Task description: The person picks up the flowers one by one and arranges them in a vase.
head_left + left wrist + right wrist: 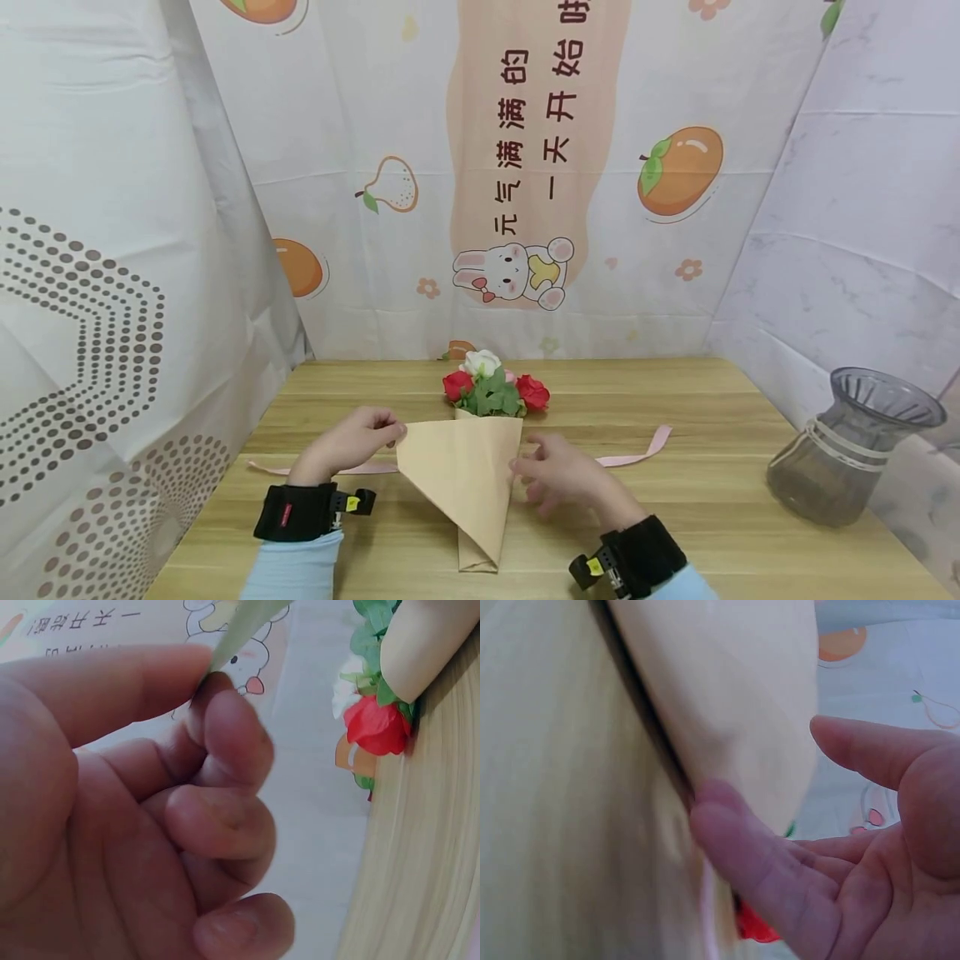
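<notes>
A sheet of tan wrapping paper [471, 467] is folded in a cone around a small bouquet [491, 392] of red, white and pink flowers with green leaves. Its narrow end points toward me on the table. My left hand [354, 443] pinches the paper's upper left corner between thumb and index finger, the other fingers curled below in the left wrist view. At the paper's right edge is my right hand [561, 473]; in the right wrist view its thumb stands apart and its fingertips [724, 814] are right at that edge. A pink ribbon [636, 458] passes behind the paper and both hands.
A grey ribbed glass vase [828, 467] with cord around its neck stands at the table's right side. The wooden table [697, 533] ends at a printed cloth backdrop [360, 267], with white cloth hanging on the left and right.
</notes>
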`<state>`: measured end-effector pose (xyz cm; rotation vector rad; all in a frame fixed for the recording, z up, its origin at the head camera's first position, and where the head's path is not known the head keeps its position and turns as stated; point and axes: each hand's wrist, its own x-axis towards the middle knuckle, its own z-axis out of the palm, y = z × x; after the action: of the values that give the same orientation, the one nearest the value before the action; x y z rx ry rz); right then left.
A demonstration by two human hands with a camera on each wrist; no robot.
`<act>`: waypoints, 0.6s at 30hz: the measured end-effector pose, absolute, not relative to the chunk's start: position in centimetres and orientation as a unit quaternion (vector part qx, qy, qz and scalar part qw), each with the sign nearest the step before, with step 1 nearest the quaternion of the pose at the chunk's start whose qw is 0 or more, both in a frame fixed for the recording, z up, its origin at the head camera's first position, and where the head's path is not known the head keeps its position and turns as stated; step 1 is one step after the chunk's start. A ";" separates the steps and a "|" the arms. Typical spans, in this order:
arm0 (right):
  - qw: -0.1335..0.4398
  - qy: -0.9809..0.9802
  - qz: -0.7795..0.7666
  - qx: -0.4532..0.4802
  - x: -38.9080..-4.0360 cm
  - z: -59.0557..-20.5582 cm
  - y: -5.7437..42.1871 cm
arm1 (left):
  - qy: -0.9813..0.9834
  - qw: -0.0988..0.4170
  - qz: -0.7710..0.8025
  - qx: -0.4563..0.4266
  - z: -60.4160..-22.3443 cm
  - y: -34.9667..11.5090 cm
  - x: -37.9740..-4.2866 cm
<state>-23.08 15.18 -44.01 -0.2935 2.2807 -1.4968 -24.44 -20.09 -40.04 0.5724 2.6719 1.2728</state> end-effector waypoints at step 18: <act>-0.015 0.878 -0.456 -0.147 -23.9 -41.1 17.7 | 0.878 0.011 0.421 0.227 -39.7 -16.2 -24.2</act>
<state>-23.86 17.69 -41.06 -0.4662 2.7837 -1.4445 -24.23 -16.20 -39.69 0.7087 2.7393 1.3144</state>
